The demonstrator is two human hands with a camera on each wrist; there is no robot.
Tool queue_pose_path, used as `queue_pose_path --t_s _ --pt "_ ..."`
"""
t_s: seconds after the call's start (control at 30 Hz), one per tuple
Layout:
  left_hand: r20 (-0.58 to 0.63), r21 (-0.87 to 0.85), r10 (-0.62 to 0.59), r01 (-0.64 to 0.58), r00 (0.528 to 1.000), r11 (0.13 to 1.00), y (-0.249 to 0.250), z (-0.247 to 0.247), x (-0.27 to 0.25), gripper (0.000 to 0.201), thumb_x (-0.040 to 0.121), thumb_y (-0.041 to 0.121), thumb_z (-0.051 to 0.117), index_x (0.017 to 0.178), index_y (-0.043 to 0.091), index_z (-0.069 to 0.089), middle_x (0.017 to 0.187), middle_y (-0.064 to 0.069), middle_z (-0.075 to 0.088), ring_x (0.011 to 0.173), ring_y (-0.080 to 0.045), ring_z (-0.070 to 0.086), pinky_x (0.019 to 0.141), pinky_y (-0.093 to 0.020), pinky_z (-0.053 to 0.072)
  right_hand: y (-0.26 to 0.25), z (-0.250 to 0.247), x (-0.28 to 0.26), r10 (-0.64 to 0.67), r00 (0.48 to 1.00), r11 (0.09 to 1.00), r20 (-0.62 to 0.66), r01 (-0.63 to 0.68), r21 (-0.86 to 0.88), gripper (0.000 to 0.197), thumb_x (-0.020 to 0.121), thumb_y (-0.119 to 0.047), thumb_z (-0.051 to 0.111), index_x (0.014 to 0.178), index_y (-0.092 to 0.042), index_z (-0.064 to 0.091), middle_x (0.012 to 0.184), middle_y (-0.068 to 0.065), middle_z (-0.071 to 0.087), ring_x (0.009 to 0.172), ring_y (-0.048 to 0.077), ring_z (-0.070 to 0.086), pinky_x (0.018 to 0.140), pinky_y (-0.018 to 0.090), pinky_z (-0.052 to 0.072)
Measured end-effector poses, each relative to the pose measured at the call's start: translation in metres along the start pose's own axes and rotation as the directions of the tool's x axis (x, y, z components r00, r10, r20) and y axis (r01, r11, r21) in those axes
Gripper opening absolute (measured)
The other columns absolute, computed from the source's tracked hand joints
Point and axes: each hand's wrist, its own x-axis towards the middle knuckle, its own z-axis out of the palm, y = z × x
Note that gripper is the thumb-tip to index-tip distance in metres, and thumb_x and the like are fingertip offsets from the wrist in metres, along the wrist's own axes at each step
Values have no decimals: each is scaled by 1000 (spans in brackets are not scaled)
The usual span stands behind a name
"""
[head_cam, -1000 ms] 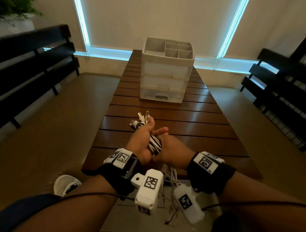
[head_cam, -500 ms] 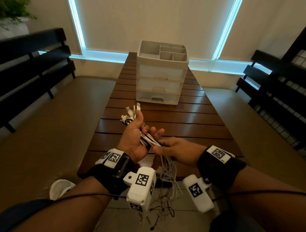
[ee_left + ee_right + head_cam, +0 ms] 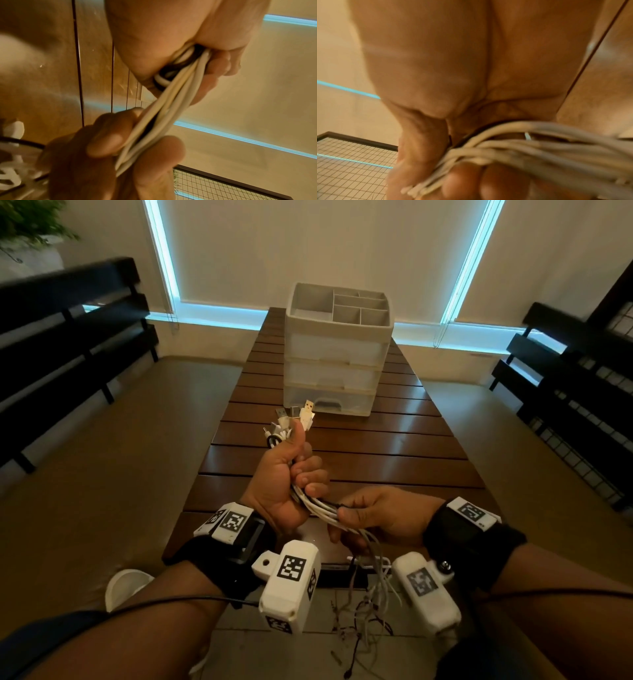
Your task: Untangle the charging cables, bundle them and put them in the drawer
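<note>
Pale blinds edged with blue light backed the slatted wooden tabletop [image 3: 394,440], where a white drawer unit [image 3: 337,354] stood at the far end. A second earlier the two hands had been pressed together around the charging cables [image 3: 318,505]; now they had drawn apart. The left hand [image 3: 287,474] had risen and held a fisted grip around the plug ends [image 3: 294,419], thumb up. The right hand [image 3: 380,517] had slid down the strands and pinched them between thumb and fingers, so a short run of cables stretched taut between the hands while the tails hung loose below the tabletop's near edge. That suggested the strands were being combed straight, with bundling not yet finished. All three drawers looked shut, and I could not tell their contents. The open top compartments [image 3: 356,306] appeared to hold nothing.
</note>
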Motion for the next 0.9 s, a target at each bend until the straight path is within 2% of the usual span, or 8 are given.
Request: queue_pose_path --t_s 0.13,0.27,0.37,0.47,0.57,0.7,0.8,0.9 --pt "-12 77 -46 46 999 996 -2 2 -2 52 86 48 54 49 19 31 38 6 29 31 -6 32 33 -17 34 1 -3 1 -53 991 998 -125 58 35 14 85 -14 60 91 -6 50 68 3 61 57 12 55 57 25 47" --pt "-80 286 -63 83 995 955 -9 4 -3 42 82 40 60 51 15 46 47 0 40 43 -13 45 45 -24 47 -9 -7 1 -63 982 983 -179 30 -181 28 73 -8 73 88 4 53 78 17 58 64 26 56 59 29 50" --pt "-124 331 -102 138 987 933 -10 3 -6 34 80 39 64 86 6 59 75 -10 58 70 -25 62 64 -37 57 -19 -7 -1 -64 974 939 -217 -15 -345 17 76 1 74 84 2 60 80 12 64 69 23 61 64 30 54" --pt "-143 351 -226 262 964 899 -9 4 -9 49 83 40 62 115 3 60 85 -20 68 72 -32 69 64 -41 59 -29 -3 0 -67 976 874 -206 -42 -485 24 75 -4 77 70 -26 67 83 6 71 79 30 67 80 44 57" --pt "-129 359 -308 333 943 872 -12 2 -10 64 81 41 63 131 3 52 92 -21 69 75 -34 69 72 -43 58 -36 1 3 1 971 794 -237 -145 -590 15 73 -12 80 80 -13 66 89 10 73 85 25 70 88 48 55" --pt "-111 367 -355 370 928 853 -14 -4 -9 62 84 44 60 134 8 53 125 -26 58 94 -40 64 82 -50 53 -43 6 6 8 960 701 -280 -205 -683 35 70 -22 83 99 -13 67 93 4 73 87 15 68 90 41 53" --pt "-126 362 -352 373 928 854 -16 -4 -8 62 84 45 62 132 8 55 127 -27 57 93 -41 65 72 -45 56 -44 9 7 -7 955 676 -296 -213 -705 37 67 -22 84 99 -12 69 93 2 73 87 14 67 88 38 54" --pt "-150 419 -318 351 936 837 -17 -7 -7 63 80 47 68 128 7 59 128 -29 58 100 -45 63 75 -45 55 -42 10 6 -49 945 677 -325 -208 -706 38 64 -21 86 97 -12 70 91 1 73 86 13 67 86 35 55"
